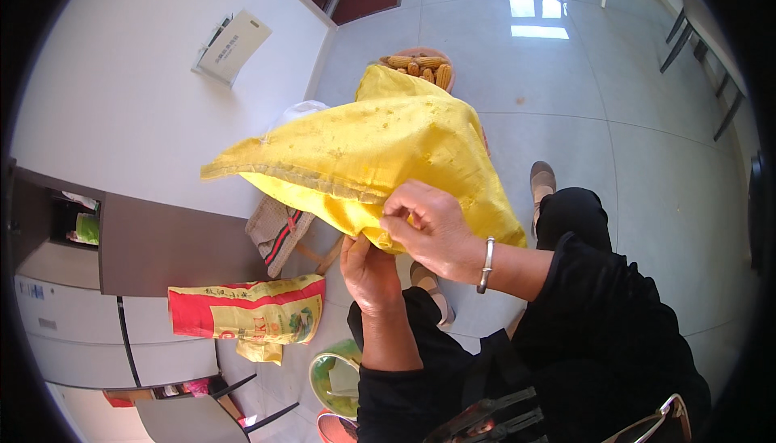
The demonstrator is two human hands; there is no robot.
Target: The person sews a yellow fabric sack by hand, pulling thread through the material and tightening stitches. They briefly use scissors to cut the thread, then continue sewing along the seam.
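Note:
A yellow woven sack [388,146] spreads out before me, its stitched seam running to a pointed corner at the left. My left hand [370,273] pinches the sack's lower edge between thumb and fingers. Just above and to the right, my right hand [430,231], with a silver bangle at the wrist, has thumb and forefinger brought together at the sack's edge; whether cloth or thread lies between them cannot be told. Beyond the sack's far side, a pink basin [450,58] holds several dried corn cobs [429,62], partly hidden by the sack.
A red and yellow printed sack [248,312] lies at the lower left, near a green bucket [333,376] and a red container [335,428]. A knitted bag [273,234] is beside the cabinet [176,243]. A dark-legged bench [706,40] stands at the far right.

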